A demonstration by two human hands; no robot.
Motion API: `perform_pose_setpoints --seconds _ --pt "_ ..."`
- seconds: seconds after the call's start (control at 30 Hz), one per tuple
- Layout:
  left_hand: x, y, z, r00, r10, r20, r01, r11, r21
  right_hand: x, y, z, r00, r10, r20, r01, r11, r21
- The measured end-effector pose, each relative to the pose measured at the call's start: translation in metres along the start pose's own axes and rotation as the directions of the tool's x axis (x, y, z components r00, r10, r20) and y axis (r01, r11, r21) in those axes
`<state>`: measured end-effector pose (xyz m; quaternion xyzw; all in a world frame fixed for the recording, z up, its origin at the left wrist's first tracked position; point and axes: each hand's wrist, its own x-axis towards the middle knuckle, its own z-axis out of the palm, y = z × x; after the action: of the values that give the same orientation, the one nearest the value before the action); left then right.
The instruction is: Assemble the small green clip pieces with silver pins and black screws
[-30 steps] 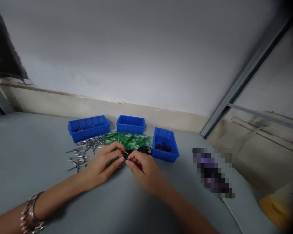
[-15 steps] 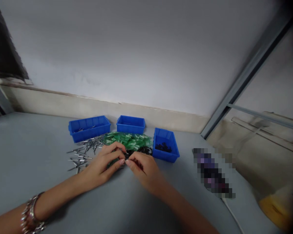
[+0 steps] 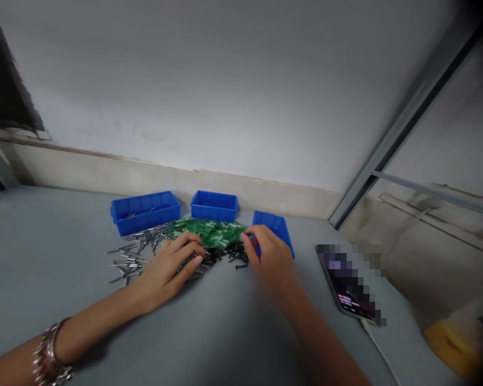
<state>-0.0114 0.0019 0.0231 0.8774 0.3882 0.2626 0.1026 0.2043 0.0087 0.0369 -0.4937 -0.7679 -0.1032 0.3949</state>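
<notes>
Holding right fingers [image 3: 246, 237] just above black fasteners [image 3: 235, 253]

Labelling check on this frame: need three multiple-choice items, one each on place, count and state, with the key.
1. Which blue plastic bin is the right hand nearest?
A. Leftmost
B. Middle
C. Rightmost

2. How many blue plastic bins stand on the table?
A. Two
B. Three
C. Five

3. What is the left hand doing?
A. Lying down at the loose green pieces
B. Holding a phone
C. Lifted clear of the table

1. C: the right hand covers part of the rightmost bin.
2. B: three bins stand in a row behind the loose parts.
3. A: its fingers lie at the near edge of the green pieces.
</notes>
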Motion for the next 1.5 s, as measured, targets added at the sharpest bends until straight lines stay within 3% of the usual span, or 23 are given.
perform_pose_setpoints --seconds 0.17,0.37,0.57,0.7,0.8,0.87,0.93,1.07,1.3,1.5 --pt "0.000 0.000 0.000 1.000 0.002 -0.001 -0.002 1.000 0.029 0.003 0.012 -0.003 0.984 0.146 -0.100 -0.166 0.958 -0.235" --pt "-0.001 -0.001 0.000 1.000 0.006 -0.007 -0.006 0.999 0.037 0.006 0.017 -0.011 0.933 0.360 -0.023 -0.330 0.827 -0.455" --pt "-0.001 -0.003 0.002 1.000 0.009 0.001 -0.009 0.999 0.035 0.007 0.026 -0.011 0.880 0.475 -0.001 -0.404 0.747 -0.528" --pt "-0.001 -0.002 0.003 0.999 0.003 -0.035 -0.002 1.000 0.031 0.006 0.022 -0.005 0.943 0.330 0.038 -0.293 0.881 -0.373" --pt "-0.001 -0.001 0.004 0.998 0.001 -0.060 0.000 1.000 0.021 0.003 0.008 -0.001 0.967 0.149 0.204 -0.122 0.983 -0.139" --pt "0.000 -0.001 0.004 0.998 0.003 -0.060 -0.002 1.000 0.015 0.000 -0.002 0.001 0.920 0.075 0.384 -0.060 0.997 -0.053" --pt "0.000 -0.001 0.004 0.998 0.002 -0.056 -0.001 1.000 0.012 -0.003 -0.010 0.003 0.846 0.075 0.528 -0.034 0.996 -0.088" --pt "0.000 -0.001 0.005 0.999 0.005 -0.053 -0.004 1.000 0.018 -0.007 -0.014 0.005 0.748 0.189 0.637 0.006 0.957 -0.291" --pt "0.000 -0.004 0.006 0.999 0.004 -0.053 -0.002 0.999 0.033 -0.010 -0.008 0.011 0.725 0.191 0.662 0.096 0.924 -0.371" --pt "0.000 -0.005 0.007 0.999 0.004 -0.039 -0.003 1.000 0.025 -0.011 -0.009 0.015 0.736 0.158 0.658 0.122 0.926 -0.358"
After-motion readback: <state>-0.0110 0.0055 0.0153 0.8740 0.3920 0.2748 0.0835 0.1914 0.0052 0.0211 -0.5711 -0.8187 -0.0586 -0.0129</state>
